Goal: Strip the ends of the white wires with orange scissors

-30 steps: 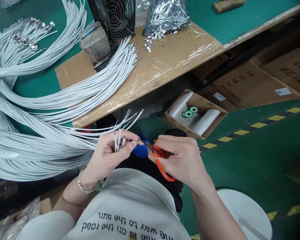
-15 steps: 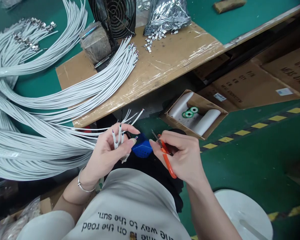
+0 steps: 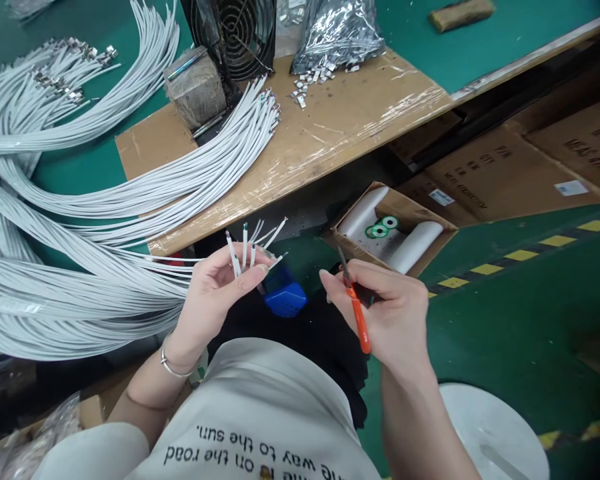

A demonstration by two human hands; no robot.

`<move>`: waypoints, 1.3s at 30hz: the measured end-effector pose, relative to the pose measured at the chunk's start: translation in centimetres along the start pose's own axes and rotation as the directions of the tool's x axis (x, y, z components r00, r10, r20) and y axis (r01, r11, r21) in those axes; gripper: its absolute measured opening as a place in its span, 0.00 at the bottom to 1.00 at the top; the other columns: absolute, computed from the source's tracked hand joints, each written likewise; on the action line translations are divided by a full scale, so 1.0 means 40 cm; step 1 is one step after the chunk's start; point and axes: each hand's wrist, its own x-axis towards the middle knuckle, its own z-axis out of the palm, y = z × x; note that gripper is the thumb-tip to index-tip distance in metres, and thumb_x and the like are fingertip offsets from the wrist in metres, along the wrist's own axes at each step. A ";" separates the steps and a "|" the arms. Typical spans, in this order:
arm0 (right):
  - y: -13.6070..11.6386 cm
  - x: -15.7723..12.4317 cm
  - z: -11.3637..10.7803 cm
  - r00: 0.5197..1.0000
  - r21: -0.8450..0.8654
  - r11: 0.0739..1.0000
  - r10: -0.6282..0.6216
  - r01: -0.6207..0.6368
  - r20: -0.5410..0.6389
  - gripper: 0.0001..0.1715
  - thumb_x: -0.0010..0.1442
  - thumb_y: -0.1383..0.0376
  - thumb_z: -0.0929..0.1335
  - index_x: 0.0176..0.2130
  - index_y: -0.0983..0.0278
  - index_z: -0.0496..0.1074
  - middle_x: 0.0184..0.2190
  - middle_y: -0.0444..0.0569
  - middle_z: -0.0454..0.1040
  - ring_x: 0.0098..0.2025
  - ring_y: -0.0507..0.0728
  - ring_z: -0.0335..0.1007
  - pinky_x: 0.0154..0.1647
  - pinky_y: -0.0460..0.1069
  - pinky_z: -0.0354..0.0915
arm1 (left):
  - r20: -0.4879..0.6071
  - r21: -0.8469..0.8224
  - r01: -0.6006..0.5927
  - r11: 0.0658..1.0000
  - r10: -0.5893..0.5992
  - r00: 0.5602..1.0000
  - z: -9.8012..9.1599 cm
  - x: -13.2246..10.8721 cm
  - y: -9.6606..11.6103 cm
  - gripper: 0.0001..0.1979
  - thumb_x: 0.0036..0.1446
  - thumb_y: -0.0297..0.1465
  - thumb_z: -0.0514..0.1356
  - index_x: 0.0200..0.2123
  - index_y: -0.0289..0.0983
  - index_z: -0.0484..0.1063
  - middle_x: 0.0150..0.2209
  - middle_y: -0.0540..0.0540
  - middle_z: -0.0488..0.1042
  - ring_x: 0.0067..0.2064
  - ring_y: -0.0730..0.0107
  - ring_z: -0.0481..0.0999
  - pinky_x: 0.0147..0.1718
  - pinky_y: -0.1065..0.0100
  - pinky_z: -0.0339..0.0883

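My left hand [image 3: 225, 280] is closed around several white cables [image 3: 237, 257], their cut ends sticking up past the fingers. Thumb and forefinger pinch one cable end that points to the right. In my right hand [image 3: 385, 300] is a pair of orange-handled scissors [image 3: 360, 320], which look like small snips, with the narrow dark blades pointing up and away from me. The blades are apart from the cables. A large bundle of white cables [image 3: 105, 273] runs from the left to my left hand. Below and between both hands a blue object [image 3: 286, 299] shows.
On the cardboard-covered bench edge [image 3: 330, 147] lie another cable bundle [image 3: 220, 160], a wrapped block [image 3: 195, 93], a fan [image 3: 237, 33] and a bag of small metal connectors [image 3: 337, 33]. An open carton [image 3: 415, 267] stands on the floor, near a round white stool [image 3: 495, 433].
My right hand has moved right with the scissors, away from the left hand. In my left hand the cable ends stand higher, and the pinched end sticks out further.
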 end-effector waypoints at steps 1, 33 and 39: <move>0.002 -0.001 -0.005 1.000 -0.006 1.000 0.009 -0.009 -0.011 0.32 0.67 0.60 0.76 0.19 0.61 0.61 0.18 0.41 0.58 0.22 0.50 0.51 0.22 0.50 0.48 | -0.008 -0.033 0.003 0.999 -0.003 1.000 -0.001 0.002 -0.001 0.02 0.62 0.32 0.76 0.39 0.42 0.88 0.40 0.48 0.86 0.37 0.75 0.81 0.39 0.75 0.77; -0.058 0.014 0.116 0.925 0.723 0.659 0.373 -0.206 -0.076 0.29 0.59 0.61 0.77 0.14 0.59 0.65 0.12 0.38 0.61 0.16 0.49 0.56 0.21 0.49 0.61 | 0.025 0.322 0.009 0.947 -0.018 1.000 0.051 -0.034 0.006 0.09 0.63 0.31 0.72 0.31 0.37 0.78 0.25 0.52 0.74 0.25 0.77 0.67 0.24 0.73 0.60; -0.043 0.014 0.062 0.966 0.486 0.853 0.251 -0.191 -0.061 0.29 0.66 0.56 0.77 0.18 0.61 0.72 0.16 0.41 0.66 0.20 0.50 0.61 0.22 0.49 0.58 | 0.000 0.343 0.019 0.939 -0.021 1.000 0.046 -0.032 0.008 0.10 0.62 0.33 0.73 0.31 0.37 0.78 0.25 0.50 0.75 0.25 0.75 0.67 0.24 0.72 0.60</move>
